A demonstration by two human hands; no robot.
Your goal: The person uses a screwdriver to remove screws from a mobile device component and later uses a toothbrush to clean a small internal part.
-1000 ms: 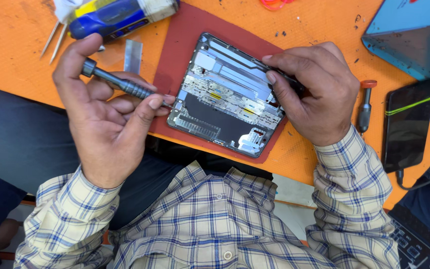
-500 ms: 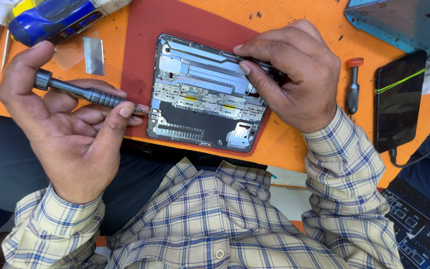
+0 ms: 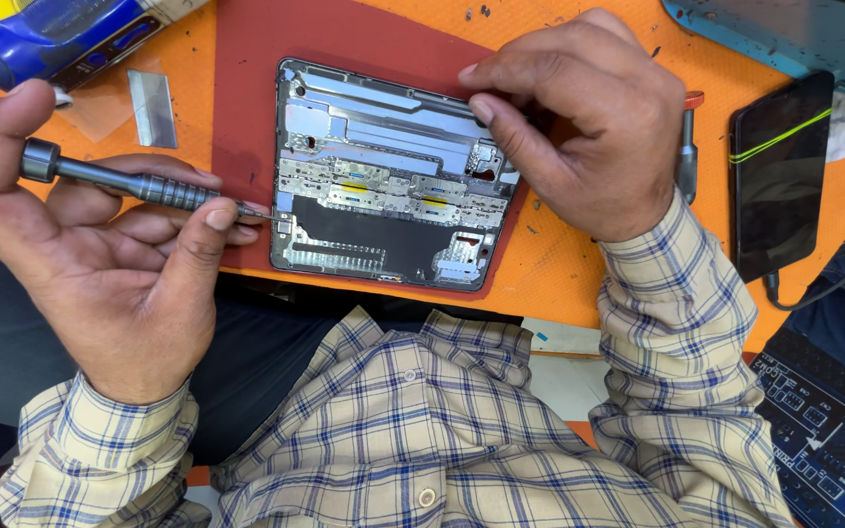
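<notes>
An opened grey device, its inner metal frame and gold connector strip showing, lies on a dark red mat on the orange table. My left hand grips a slim grey precision screwdriver, held almost level, its tip touching the device's lower left edge. My right hand rests on the device's upper right side, thumb and fingers pinched at its top edge. Whether those fingers hold some small part I cannot tell.
A blue and yellow tool and a small silver plate lie at the far left. An orange-capped screwdriver and a black phone with a cable lie to the right. A light blue tray sits top right.
The screwdriver tip has moved in to touch the device's lower left edge. My right hand stays on the upper right side.
</notes>
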